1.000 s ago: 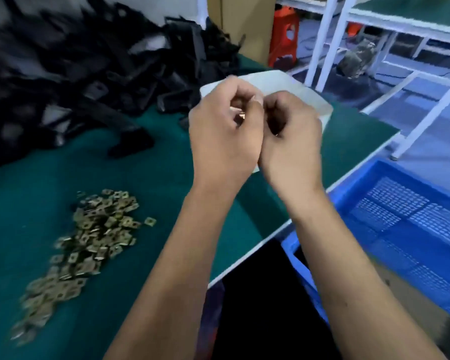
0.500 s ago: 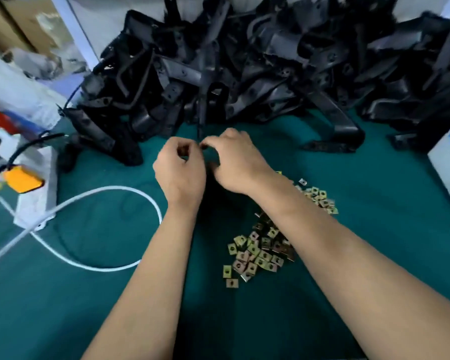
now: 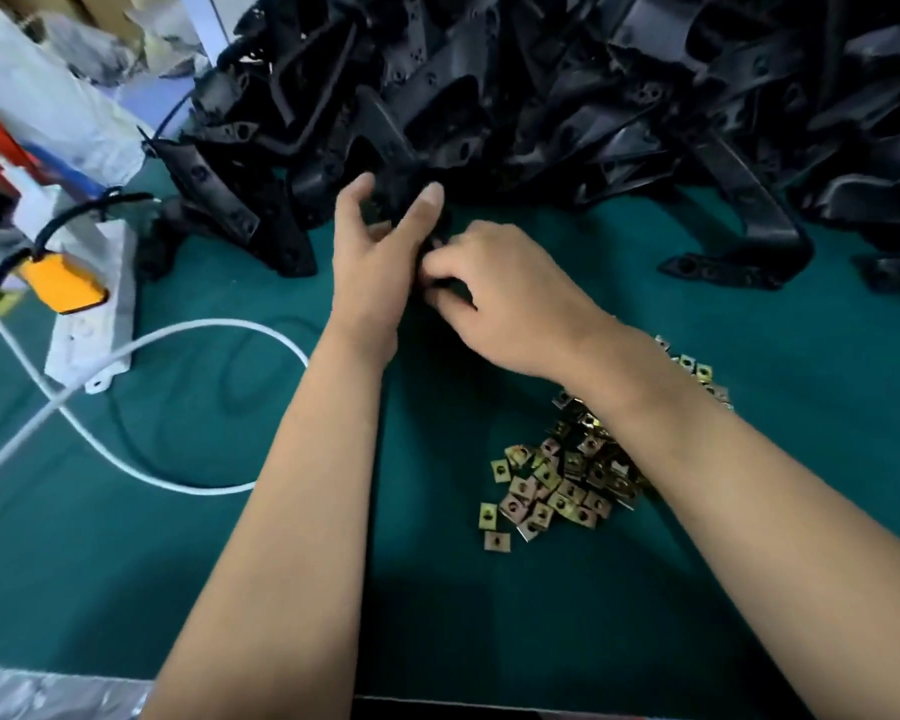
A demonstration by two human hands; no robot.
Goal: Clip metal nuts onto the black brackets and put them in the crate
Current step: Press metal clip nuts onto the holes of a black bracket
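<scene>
A big heap of black brackets (image 3: 567,85) fills the back of the green table (image 3: 230,589). At the heap's front edge my left hand (image 3: 375,257) holds one black bracket (image 3: 385,163), thumb on one side and fingers on the other. Just right of it, my right hand (image 3: 505,298) has its fingers curled and pinches the dark lower end of that bracket (image 3: 455,291). I cannot see whether a nut is in those fingers. A pile of brass-coloured metal nuts (image 3: 557,480) lies under my right forearm. The crate is out of view.
A white power strip (image 3: 89,330) with an orange plug (image 3: 63,285) lies at the left. Its white cable (image 3: 188,330) loops across the mat. A single bracket (image 3: 728,252) lies in front of the heap at the right. White bags (image 3: 48,106) stand at the back left.
The view swung from the crate side back to the heap. Both hands moved forward, and my left hand spread from a small pinch to take a bracket at the heap's edge.
</scene>
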